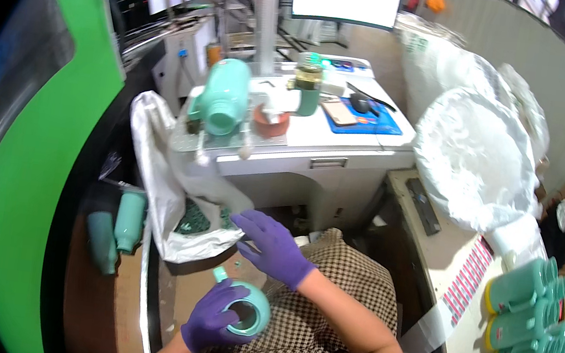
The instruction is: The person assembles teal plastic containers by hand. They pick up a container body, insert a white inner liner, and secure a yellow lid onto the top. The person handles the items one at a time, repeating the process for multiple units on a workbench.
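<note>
My left hand, in a purple glove, grips a teal plastic jug over my lap. The jug's round open mouth faces up toward me, and its small handle sticks out at the far left. Just beyond it my right hand, also gloved in purple, reaches left with its fingers stretched out. Nothing shows in that hand. Its fingertips are near the rim of an open white sack, which has small green scraps inside.
A white desk ahead bears a large teal jug, an orange tape roll and a mouse. Several teal jugs stand on the right-hand table. A plastic-lined bin is behind them. Teal bottles lie at left.
</note>
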{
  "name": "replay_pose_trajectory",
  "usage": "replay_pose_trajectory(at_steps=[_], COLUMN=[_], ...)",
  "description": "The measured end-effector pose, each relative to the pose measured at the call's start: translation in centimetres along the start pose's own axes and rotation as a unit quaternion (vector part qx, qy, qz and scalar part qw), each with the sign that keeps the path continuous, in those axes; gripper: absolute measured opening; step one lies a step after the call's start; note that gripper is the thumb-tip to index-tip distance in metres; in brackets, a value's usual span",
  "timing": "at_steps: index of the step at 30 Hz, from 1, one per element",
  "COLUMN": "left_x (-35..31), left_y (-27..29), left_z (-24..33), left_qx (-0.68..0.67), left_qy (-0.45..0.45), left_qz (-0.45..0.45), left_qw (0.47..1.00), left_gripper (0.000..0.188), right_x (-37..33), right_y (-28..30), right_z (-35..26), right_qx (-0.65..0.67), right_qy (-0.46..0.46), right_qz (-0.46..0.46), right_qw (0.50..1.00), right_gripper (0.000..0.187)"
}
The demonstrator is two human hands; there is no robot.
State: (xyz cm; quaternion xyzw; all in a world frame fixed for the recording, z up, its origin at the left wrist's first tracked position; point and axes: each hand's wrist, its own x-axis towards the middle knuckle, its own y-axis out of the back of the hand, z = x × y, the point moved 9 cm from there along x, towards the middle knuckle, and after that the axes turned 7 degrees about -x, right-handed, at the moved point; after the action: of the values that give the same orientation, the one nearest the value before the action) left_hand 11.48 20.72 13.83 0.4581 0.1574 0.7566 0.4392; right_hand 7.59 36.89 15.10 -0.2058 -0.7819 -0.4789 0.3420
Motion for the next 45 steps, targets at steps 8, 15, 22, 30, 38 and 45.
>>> replay_pose_trajectory(at_steps=[8,15,22,30,38,45], left_x=[2.0,6.1,3.6,1.5,7.2,7.3], left_y=[-1.7,-6.0,-5.3,-3.7,-5.9,-7.4], left_z=[-3.1,0.1,-1.7,-8.9,-3.0,-1.0], left_qx=[-0.017,-0.028,0.016,-0.105,-0.084,-0.034], left_qy=[-0.008,-0.092,-0.068,0.149,0.003,-0.058], left_qz=[0.037,-0.068,-0.016,0.073,-0.022,-0.051], left_qw=[0.999,0.993,0.997,0.981,0.996,0.996], left_gripper=[0.045,0.055,0.079,0.114,0.132,0.115], right_x=[-1.5,-6.0,-5.2,-5.8,-10.2,-11.1], right_y=[29.2,38.2,39.5,31.8,9.5,6.1], right_z=[11.6,32.1,31.4,12.2,-5.1,-3.8], right_qx=[-0.415,-0.698,-0.565,-0.304,0.15,0.034], right_qy=[-0.056,-0.145,-0.21,-0.171,-0.152,-0.294], right_qz=[0.071,-0.164,-0.043,-0.001,-0.013,-0.094], right_qw=[0.905,0.682,0.797,0.937,0.977,0.95], right_gripper=[0.014,0.024,0.037,0.016,0.026,0.013])
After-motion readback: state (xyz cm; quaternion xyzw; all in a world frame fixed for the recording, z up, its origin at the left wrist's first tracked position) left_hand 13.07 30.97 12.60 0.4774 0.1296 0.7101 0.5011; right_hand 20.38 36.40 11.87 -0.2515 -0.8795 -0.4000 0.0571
